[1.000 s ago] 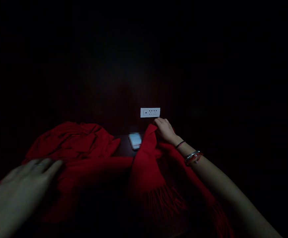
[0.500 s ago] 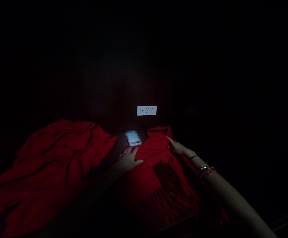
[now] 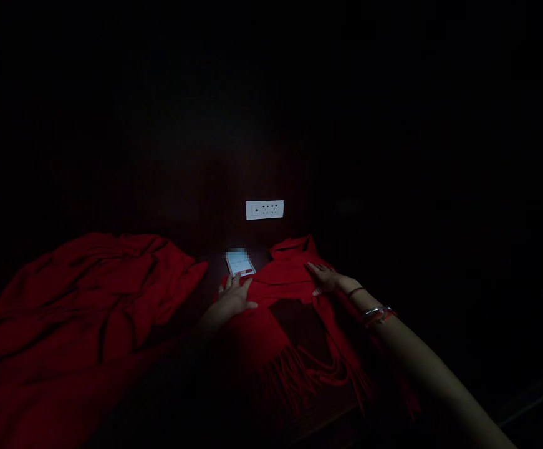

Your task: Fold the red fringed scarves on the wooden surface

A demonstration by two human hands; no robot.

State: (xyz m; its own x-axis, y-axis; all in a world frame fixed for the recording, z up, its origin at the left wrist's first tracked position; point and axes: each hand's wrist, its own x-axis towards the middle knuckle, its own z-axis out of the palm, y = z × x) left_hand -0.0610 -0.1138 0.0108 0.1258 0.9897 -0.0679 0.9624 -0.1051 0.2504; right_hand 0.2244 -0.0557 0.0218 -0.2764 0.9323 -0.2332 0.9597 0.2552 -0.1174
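A red fringed scarf lies spread and partly folded on a dark surface, its tassels hanging toward me. On its left side my left hand rests with the fingers spread, the fingertips close to a lit phone. My right hand lies on the scarf's right part, fingers stretched out and thumb apart. A dark band and bracelets circle my right wrist. Between the scarf's two hanging ends a patch of dark surface shows. My left forearm fades into shadow.
A large rumpled heap of red cloth fills the left side. On the dark wall behind the phone sits a white socket panel. Most of the surroundings are too dark to make out.
The whole view has shifted, so things appear slightly further left. My right thumb now shows spread from the fingers, and my left fingers reach up to the phone's lower edge.
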